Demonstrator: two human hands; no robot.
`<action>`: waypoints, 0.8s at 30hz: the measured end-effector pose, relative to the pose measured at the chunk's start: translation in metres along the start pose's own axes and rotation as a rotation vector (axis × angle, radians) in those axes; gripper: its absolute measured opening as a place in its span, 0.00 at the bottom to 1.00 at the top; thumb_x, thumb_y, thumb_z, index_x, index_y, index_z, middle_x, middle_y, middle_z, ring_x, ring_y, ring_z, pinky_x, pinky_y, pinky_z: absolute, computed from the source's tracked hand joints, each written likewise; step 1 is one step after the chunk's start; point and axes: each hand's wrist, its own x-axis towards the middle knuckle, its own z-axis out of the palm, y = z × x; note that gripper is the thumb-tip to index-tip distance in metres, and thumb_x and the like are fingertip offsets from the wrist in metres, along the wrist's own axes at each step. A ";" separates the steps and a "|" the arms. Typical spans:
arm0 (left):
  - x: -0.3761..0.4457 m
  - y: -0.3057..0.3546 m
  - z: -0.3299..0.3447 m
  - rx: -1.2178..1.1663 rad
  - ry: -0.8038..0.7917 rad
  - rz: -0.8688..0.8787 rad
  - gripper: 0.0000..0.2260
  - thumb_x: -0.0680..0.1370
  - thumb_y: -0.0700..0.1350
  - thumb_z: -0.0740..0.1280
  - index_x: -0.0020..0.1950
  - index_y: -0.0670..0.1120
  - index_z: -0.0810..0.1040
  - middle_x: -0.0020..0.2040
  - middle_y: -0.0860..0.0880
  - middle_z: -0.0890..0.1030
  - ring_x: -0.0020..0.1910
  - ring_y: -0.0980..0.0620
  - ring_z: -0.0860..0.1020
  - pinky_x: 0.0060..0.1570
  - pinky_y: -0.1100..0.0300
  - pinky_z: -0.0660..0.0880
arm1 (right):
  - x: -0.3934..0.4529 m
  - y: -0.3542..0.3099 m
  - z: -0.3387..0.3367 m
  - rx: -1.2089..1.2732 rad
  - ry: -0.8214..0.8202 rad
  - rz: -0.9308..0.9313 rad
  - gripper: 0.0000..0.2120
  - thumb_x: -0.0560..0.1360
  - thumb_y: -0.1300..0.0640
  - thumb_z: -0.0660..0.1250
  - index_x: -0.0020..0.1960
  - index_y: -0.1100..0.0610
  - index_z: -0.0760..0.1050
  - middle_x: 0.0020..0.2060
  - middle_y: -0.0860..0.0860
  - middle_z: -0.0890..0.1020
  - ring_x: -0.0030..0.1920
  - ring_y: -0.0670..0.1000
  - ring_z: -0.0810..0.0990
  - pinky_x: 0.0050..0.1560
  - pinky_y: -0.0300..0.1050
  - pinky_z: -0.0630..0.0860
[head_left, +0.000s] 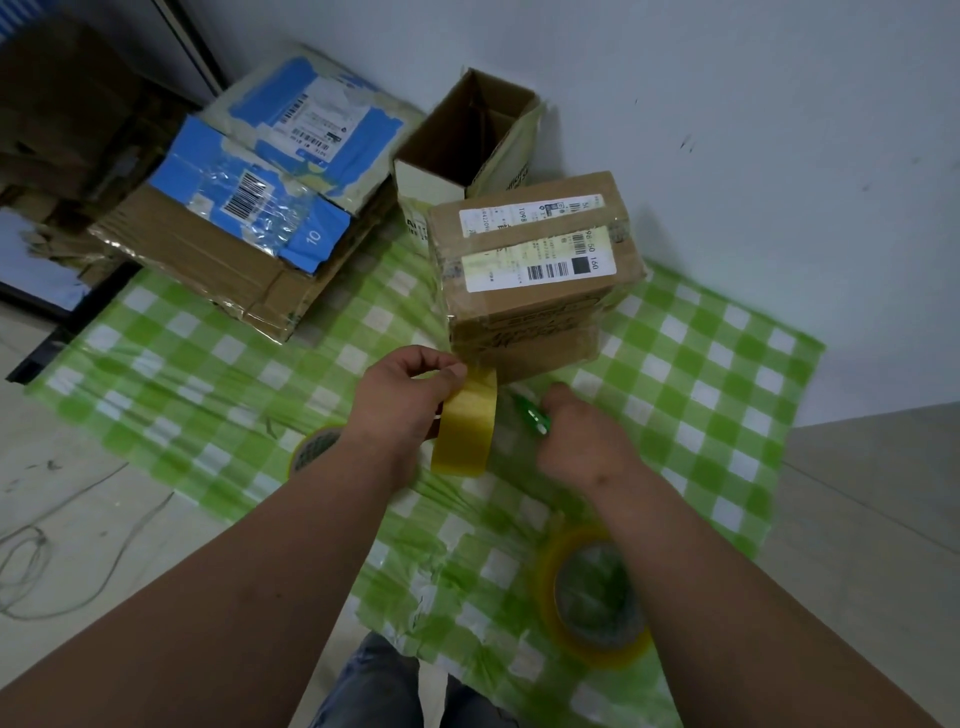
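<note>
A closed cardboard box (535, 270) with white shipping labels stands on a green checked sheet (208, 364). In front of it my left hand (400, 400) grips a roll of yellowish clear tape (465, 431); a strip of tape runs from the roll up to the box's near left edge. To the right, my right hand (582, 436) holds a small green cutter (532, 415), its tip pointing toward the tape strip. The blade itself is too small to make out.
A second tape roll (592, 597) lies on the sheet under my right forearm, a third (314, 447) behind my left wrist. An open empty carton (467, 140) stands by the wall. Flattened boxes (249, 208) are stacked at the left. Cables (52, 545) lie on the floor.
</note>
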 end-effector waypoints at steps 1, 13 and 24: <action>0.000 0.000 0.001 -0.007 0.003 -0.002 0.03 0.76 0.41 0.72 0.43 0.46 0.81 0.36 0.49 0.82 0.34 0.50 0.78 0.31 0.57 0.76 | -0.001 0.003 -0.005 0.008 -0.033 0.021 0.18 0.73 0.61 0.64 0.61 0.53 0.66 0.42 0.50 0.76 0.40 0.52 0.74 0.35 0.43 0.67; -0.004 0.001 0.008 -0.020 0.025 -0.016 0.03 0.78 0.42 0.70 0.45 0.45 0.81 0.42 0.44 0.81 0.41 0.45 0.77 0.41 0.50 0.76 | -0.029 0.012 -0.049 0.949 0.068 0.127 0.18 0.71 0.69 0.55 0.44 0.49 0.78 0.32 0.55 0.76 0.25 0.48 0.65 0.25 0.40 0.60; -0.009 -0.002 0.007 -0.092 0.030 -0.032 0.01 0.78 0.39 0.70 0.47 0.43 0.81 0.37 0.48 0.83 0.33 0.51 0.81 0.32 0.58 0.79 | -0.042 -0.007 -0.049 0.882 0.013 -0.225 0.03 0.73 0.48 0.69 0.47 0.44 0.80 0.26 0.38 0.72 0.25 0.39 0.68 0.32 0.38 0.64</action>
